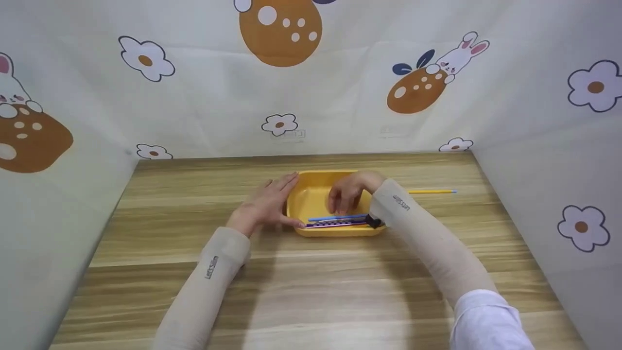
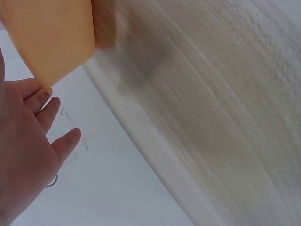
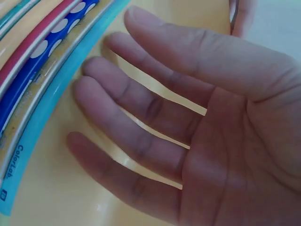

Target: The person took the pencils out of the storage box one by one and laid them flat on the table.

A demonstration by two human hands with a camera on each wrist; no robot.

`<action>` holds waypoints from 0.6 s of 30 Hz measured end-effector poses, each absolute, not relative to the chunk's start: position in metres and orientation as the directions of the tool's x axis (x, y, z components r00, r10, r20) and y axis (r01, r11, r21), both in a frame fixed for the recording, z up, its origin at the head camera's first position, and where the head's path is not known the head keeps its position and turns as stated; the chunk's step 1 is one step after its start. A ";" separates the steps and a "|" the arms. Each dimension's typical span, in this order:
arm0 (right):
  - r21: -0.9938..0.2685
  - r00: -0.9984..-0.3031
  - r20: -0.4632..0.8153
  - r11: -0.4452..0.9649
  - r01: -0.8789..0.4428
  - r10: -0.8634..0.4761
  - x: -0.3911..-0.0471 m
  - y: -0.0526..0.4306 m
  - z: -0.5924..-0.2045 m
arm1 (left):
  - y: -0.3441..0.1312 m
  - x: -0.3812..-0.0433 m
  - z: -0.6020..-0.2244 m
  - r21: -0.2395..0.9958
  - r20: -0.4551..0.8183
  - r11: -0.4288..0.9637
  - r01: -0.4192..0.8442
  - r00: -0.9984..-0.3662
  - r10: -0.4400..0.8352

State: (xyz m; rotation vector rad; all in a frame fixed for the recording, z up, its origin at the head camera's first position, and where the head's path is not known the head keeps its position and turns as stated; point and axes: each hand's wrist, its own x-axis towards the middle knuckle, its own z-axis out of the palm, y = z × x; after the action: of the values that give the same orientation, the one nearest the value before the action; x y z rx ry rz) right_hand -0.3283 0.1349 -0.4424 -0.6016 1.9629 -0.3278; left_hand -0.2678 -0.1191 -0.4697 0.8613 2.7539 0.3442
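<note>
A yellow plastic tray [image 1: 335,233] sits on the table. My left hand [image 1: 265,205] touches its left side with straight fingers, the thumb at the front left corner. In the left wrist view the fingertips meet the tray's edge. My right hand [image 1: 346,192] is inside the tray with loosely bent fingers and holds nothing. Several pencils lie together along the tray's front side, beside the right fingertips. Among them are a light blue pencil [image 3: 44,117], a dark blue pencil with white dots [image 3: 28,70] and a red one [image 3: 35,42]. The right wrist hides their right ends.
A yellow pencil [image 1: 432,191] lies on the wooden table [image 1: 311,291] to the right of the tray, partly hidden by the right forearm. Patterned cloth walls [image 1: 204,112] enclose the table at the back and both sides.
</note>
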 end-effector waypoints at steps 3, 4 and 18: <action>-0.463 -0.375 -0.751 0.839 -0.287 -0.543 -0.327 0.135 -0.442 | -0.119 -0.268 -0.470 0.284 -0.156 0.804 0.523 -0.802 0.577; -0.459 -0.375 -0.753 0.839 -0.291 -0.541 -0.327 0.135 -0.442 | -0.119 -0.267 -0.470 0.284 -0.157 0.806 0.520 -0.804 0.574; -0.428 -0.231 -0.845 0.868 -0.250 -0.483 -0.325 0.132 -0.444 | -0.119 -0.267 -0.469 0.282 -0.158 0.806 0.520 -0.804 0.574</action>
State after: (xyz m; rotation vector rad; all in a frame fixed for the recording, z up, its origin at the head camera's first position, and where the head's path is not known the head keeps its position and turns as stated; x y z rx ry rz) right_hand -0.3247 0.1321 -0.4439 -0.5522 1.8236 -0.2377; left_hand -0.2667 -0.1192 -0.4693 0.8482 2.7571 0.3308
